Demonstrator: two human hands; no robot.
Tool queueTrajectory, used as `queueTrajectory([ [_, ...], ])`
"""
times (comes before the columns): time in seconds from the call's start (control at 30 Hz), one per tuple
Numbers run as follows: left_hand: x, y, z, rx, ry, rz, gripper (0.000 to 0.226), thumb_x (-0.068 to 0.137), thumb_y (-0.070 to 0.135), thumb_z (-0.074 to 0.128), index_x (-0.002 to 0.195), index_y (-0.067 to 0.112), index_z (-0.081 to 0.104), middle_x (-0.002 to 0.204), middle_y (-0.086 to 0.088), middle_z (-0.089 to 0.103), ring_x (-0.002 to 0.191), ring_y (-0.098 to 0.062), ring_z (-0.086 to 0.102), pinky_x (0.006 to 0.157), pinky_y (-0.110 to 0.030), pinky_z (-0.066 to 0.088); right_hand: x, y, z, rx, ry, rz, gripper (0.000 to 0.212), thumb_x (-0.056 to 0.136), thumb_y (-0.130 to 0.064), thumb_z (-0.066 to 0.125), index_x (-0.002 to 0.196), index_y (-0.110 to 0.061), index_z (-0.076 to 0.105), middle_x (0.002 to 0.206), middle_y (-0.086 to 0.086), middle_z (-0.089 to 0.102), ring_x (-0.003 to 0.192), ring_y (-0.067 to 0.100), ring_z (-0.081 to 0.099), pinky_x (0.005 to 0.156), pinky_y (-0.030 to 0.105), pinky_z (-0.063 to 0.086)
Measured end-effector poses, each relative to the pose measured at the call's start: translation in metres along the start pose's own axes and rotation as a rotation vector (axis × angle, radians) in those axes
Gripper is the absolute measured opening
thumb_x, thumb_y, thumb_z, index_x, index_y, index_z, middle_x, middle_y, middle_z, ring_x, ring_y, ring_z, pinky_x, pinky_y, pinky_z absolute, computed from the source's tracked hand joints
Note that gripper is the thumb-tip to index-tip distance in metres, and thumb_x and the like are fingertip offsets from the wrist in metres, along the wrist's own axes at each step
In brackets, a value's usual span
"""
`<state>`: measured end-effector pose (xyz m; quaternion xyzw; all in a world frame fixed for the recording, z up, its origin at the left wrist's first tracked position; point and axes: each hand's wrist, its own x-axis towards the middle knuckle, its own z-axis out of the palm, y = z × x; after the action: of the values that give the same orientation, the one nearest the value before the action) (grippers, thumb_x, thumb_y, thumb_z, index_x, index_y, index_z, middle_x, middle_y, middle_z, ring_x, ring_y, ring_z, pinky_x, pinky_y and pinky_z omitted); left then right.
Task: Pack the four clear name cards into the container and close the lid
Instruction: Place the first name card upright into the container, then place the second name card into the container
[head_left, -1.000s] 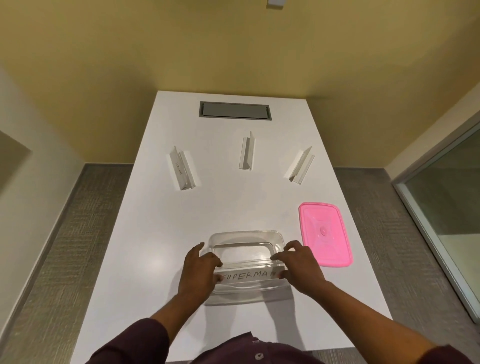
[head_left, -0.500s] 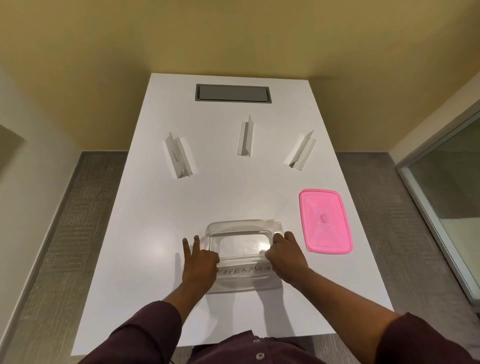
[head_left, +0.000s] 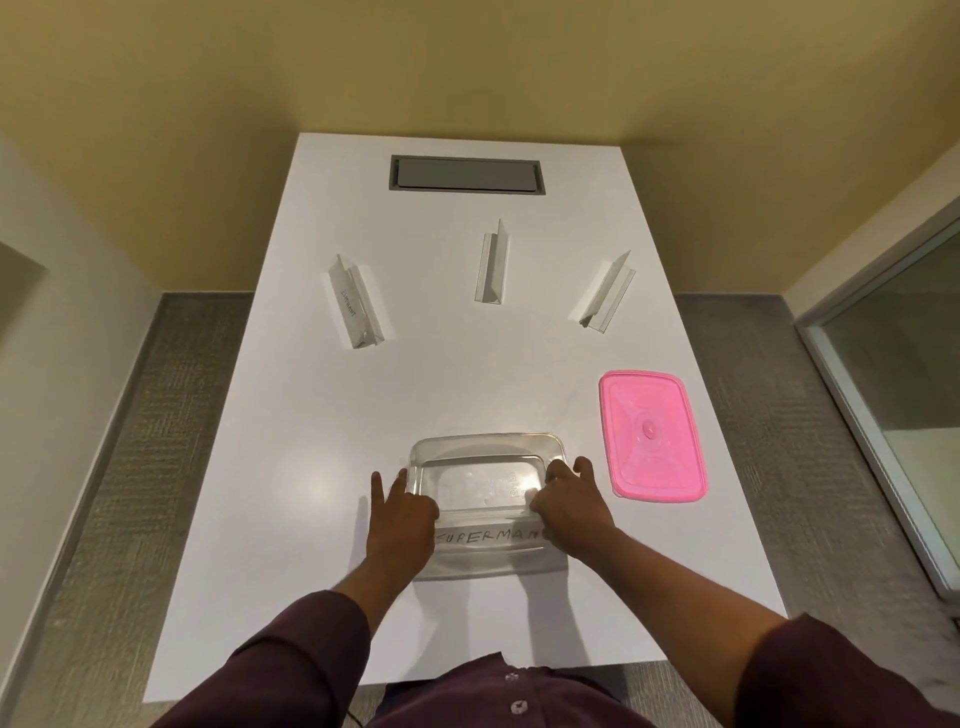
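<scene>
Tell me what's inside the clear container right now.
The clear container seems to hold one name card lettered SUPERMAN at its near side, gripped by the left hand and right hand. Both hands cover the card's ends.

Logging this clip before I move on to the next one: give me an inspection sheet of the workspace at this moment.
Surface: white table, with a grey hatch set in at the far end.
Job's things: clear container open at the near edge; SUPERMAN card lowered at its near side; three name cards standing beyond: left, middle, right; pink lid flat to the right, off the container.
Clutter: nothing seen.
Hands: left hand and right hand each grip one end of the SUPERMAN card.
Cables: nothing seen.
Surroundings: yellow walls, grey carpet, glass panel at right.
</scene>
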<state>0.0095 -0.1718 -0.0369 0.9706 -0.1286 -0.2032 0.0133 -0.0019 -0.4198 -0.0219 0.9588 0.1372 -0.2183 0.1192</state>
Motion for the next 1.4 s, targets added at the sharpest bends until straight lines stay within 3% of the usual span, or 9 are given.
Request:
queueTrajectory([
  [0.33,-0.003,-0.001,-0.006,-0.092,-0.025,0.036,0.033,0.093,0.023,0.053,0.123,0.032,0.062,0.142,0.0,0.057,0.152,-0.024,0.017,0.123,-0.055,-0.006,0.0,0.003,0.0,0.011,-0.012,-0.001,0.023,0.082,-0.011,0.062,0.103,-0.016,0.072,0.104,0.011,0.068,0.123,0.03,0.048,0.099,0.05,0.028],
  [0.5,-0.008,-0.009,-0.013,-0.159,0.008,0.097,0.032,0.097,0.035,0.049,0.127,0.033,0.056,0.141,0.016,0.054,0.152,-0.023,0.018,0.122,-0.054,-0.005,0.002,0.013,-0.005,0.189,0.056,0.008,0.039,0.083,-0.042,0.072,0.12,-0.031,0.072,0.116,-0.001,0.071,0.129,0.021,0.047,0.103,0.047,0.029],
  [0.6,-0.005,-0.019,-0.022,-0.263,0.136,0.167,0.027,0.095,0.033,0.053,0.12,0.029,0.063,0.132,0.013,0.061,0.142,-0.025,0.038,0.12,-0.05,0.018,0.01,0.021,-0.018,0.388,0.193,0.051,0.034,0.082,-0.051,0.072,0.111,-0.035,0.075,0.106,-0.014,0.075,0.119,0.015,0.054,0.099,0.042,0.033],
  [0.67,0.002,-0.031,-0.026,-0.394,0.291,0.249,0.021,0.091,0.027,0.062,0.111,0.023,0.07,0.119,0.006,0.068,0.122,-0.024,0.056,0.107,-0.043,0.039,0.02,0.025,-0.031,0.546,0.268,0.082,0.024,0.083,-0.049,0.072,0.101,-0.033,0.077,0.095,-0.018,0.076,0.109,0.013,0.059,0.095,0.039,0.041],
  [0.73,0.011,-0.043,-0.031,-0.523,0.382,0.259,0.017,0.09,0.024,0.065,0.106,0.021,0.071,0.112,0.005,0.068,0.111,-0.019,0.059,0.097,-0.035,0.046,0.034,0.027,-0.048,0.703,0.299,0.108,0.017,0.085,-0.045,0.072,0.094,-0.032,0.078,0.088,-0.019,0.077,0.099,0.009,0.062,0.09,0.036,0.046],
  [0.83,0.033,-0.061,-0.037,-0.685,0.428,0.116,0.014,0.092,0.024,0.064,0.105,0.022,0.069,0.108,0.007,0.064,0.105,-0.014,0.055,0.089,-0.026,0.044,0.063,0.024,-0.075,0.915,0.248,0.146,0.011,0.085,-0.039,0.073,0.088,-0.029,0.078,0.088,-0.017,0.077,0.089,0.001,0.068,0.082,0.028,0.051],
  [0.93,0.065,-0.085,-0.045,-0.824,0.453,-0.13,0.011,0.092,0.019,0.065,0.102,0.018,0.069,0.106,0.002,0.068,0.104,-0.02,0.06,0.093,-0.034,0.047,0.103,0.015,-0.103,1.146,0.115,0.181,0.01,0.085,-0.032,0.076,0.088,-0.023,0.079,0.091,-0.011,0.079,0.089,0.006,0.072,0.084,0.029,0.056],
  [1.17,0.146,-0.153,-0.068,-1.003,0.334,-0.462,0.017,0.09,0.02,0.064,0.104,0.012,0.069,0.107,-0.004,0.072,0.098,-0.02,0.065,0.089,-0.031,0.049,0.203,-0.014,-0.157,1.401,-0.034,0.201,0.012,0.087,-0.023,0.072,0.087,-0.013,0.078,0.091,-0.001,0.077,0.079,0.011,0.066,0.069,0.023,0.047],
  [1.4,0.231,-0.204,-0.107,-0.973,0.315,-0.446,0.031,0.092,0.019,0.06,0.121,0.009,0.062,0.126,-0.01,0.065,0.114,-0.027,0.061,0.1,-0.038,0.048,0.287,-0.053,-0.182,1.488,-0.175,0.277,0.024,0.088,-0.021,0.072,0.087,0.003,0.071,0.083,0.011,0.065,0.072,0.024,0.06,0.067,0.035,0.049],
])
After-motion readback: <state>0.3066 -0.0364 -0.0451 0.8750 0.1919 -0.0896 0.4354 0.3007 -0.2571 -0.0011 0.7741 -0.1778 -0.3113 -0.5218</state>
